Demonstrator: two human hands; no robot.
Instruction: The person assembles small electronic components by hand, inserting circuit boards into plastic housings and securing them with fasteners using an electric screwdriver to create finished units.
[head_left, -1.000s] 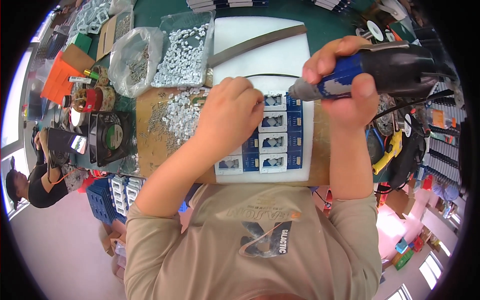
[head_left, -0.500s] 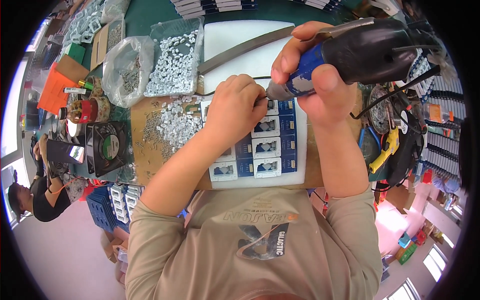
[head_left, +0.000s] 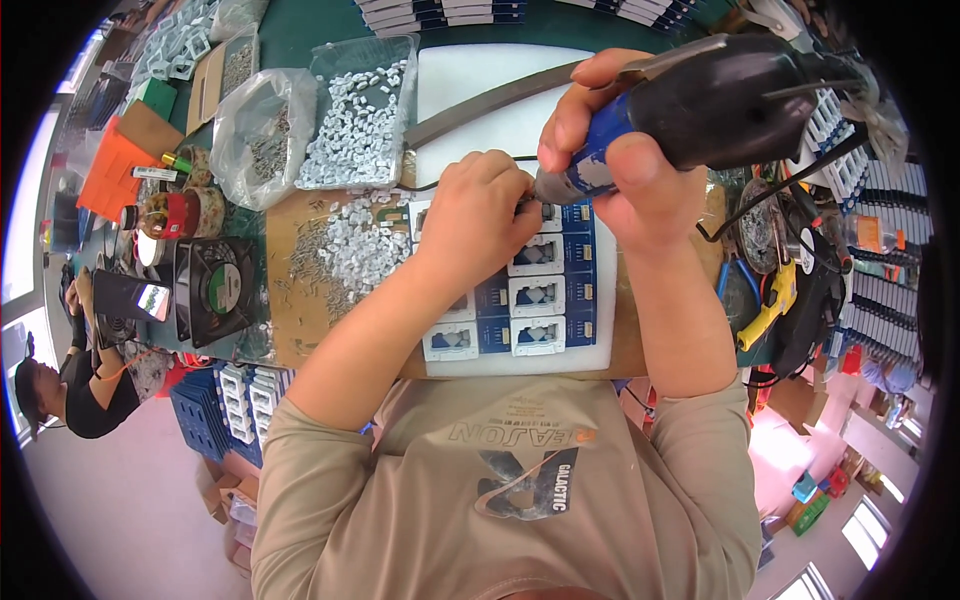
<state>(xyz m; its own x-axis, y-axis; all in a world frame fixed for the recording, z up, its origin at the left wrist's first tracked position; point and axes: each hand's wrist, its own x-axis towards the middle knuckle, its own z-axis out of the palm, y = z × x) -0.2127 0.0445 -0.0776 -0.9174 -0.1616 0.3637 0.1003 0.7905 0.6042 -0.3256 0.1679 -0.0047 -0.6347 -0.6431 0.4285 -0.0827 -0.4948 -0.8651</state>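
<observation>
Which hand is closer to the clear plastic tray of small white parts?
Left. The left hand is below and right of the clear tray in view, apart from it; the right hand, gripping the blue-and-black power tool, is farther right.

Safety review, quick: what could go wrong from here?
Bare left hand sits right by the grey nose of the blue-and-black cylindrical power tool; a slip might nick it. Loose small white oblong pieces lie beside the left forearm, which could sweep some onto the blue rectangular boards.
</observation>
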